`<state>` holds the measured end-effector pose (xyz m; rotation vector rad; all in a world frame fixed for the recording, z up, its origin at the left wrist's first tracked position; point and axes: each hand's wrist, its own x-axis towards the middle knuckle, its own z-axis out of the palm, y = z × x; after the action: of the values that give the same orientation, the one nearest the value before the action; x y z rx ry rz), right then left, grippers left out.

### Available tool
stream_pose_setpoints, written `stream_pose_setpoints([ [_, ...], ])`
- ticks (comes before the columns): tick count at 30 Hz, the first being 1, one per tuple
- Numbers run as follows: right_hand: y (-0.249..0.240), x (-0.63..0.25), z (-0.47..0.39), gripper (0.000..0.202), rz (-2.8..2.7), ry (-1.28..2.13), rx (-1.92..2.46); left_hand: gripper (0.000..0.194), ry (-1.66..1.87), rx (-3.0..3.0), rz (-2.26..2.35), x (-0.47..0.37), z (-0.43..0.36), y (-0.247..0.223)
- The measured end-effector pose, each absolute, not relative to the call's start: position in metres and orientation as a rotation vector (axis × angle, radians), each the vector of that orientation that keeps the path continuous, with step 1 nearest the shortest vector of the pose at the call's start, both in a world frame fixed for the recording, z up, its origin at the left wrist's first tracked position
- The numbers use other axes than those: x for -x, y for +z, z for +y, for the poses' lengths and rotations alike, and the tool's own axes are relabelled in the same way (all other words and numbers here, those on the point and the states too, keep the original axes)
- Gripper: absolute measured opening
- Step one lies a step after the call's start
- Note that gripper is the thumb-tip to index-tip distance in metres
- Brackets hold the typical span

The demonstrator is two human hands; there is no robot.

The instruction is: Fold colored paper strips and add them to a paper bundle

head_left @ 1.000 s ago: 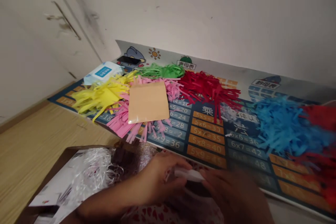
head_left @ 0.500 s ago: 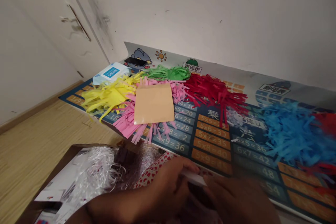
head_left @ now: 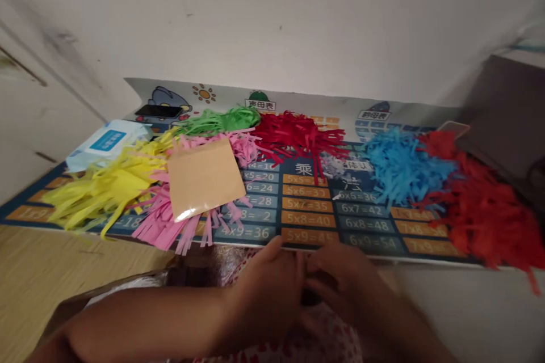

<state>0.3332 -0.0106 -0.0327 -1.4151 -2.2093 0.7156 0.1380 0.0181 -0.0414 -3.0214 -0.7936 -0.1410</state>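
Observation:
My left hand [head_left: 270, 289] and my right hand [head_left: 347, 281] meet at the table's front edge, above a cloth with red hearts [head_left: 336, 334]. Both have their fingers curled inward, nearly touching. Whatever lies between them is hidden; only a dark patch shows there. Just beyond on the table lies a tan square envelope [head_left: 206, 178], resting on pink paper strips [head_left: 159, 218]. Dark red paper strips [head_left: 298, 136] and a few white shreds [head_left: 334, 164] lie farther back.
Yellow strips [head_left: 114, 181], green strips [head_left: 225, 120], blue shreds [head_left: 404, 164] and red shreds [head_left: 489, 210] cover the printed mat [head_left: 310, 218]. A wipes pack [head_left: 108, 142] and a phone [head_left: 159, 112] are at left. A dark box [head_left: 506, 108] stands right; an open carton [head_left: 68, 309] sits below.
The view has swung right, bringing the red shreds and dark box into sight. My hands stay close together; the small white piece seen between them earlier is now hidden.

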Motion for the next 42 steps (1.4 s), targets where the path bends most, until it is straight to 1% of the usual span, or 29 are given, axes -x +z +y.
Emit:
stream_pose_setpoints([
  [2,-0.037,-0.334,-0.015,0.005,-2.034,0.804,1.484,0.037,-0.050,3.039,-0.714,-0.142,0.018,-0.041],
  [5,-0.049,-0.339,-0.024,0.022,-1.699,0.972,1.524,0.042,0.006,3.022,-0.776,-0.138,0.023,-0.044],
  [8,-0.060,-0.340,-0.031,0.030,-1.544,1.073,1.482,0.053,0.080,2.975,-0.812,-0.135,0.030,-0.042],
  [11,-0.064,-0.338,-0.036,0.033,-1.564,1.014,1.439,0.056,0.128,3.012,-0.740,-0.144,0.033,-0.035],
  [16,-0.066,-0.333,-0.042,0.020,-1.680,0.843,1.526,0.059,0.145,3.038,-0.530,-0.159,0.034,-0.028],
  [18,-0.065,-0.333,-0.043,0.017,-1.710,0.812,1.555,0.056,0.109,3.004,-0.541,-0.158,0.036,-0.031],
  [22,-0.064,-0.333,-0.042,0.013,-1.709,0.833,1.590,0.040,-0.117,2.953,-0.541,-0.152,0.040,-0.040],
  [26,-0.067,-0.333,-0.041,0.013,-1.709,0.847,1.535,0.032,-0.276,2.964,-0.511,-0.150,0.041,-0.040],
  [33,-0.067,-0.332,-0.040,0.017,-1.804,0.801,1.590,0.029,-0.337,3.010,-0.517,-0.155,0.042,-0.028],
  [37,-0.066,-0.331,-0.041,0.022,-1.846,0.774,1.598,0.034,-0.322,3.090,-0.509,-0.155,0.044,-0.024],
  [39,-0.067,-0.331,-0.041,0.022,-1.849,0.766,1.629,0.036,-0.369,3.109,-0.489,-0.155,0.045,-0.024],
  [42,-0.070,-0.331,-0.040,0.022,-1.847,0.776,1.680,0.033,-0.482,3.143,-0.437,-0.154,0.046,-0.026],
])
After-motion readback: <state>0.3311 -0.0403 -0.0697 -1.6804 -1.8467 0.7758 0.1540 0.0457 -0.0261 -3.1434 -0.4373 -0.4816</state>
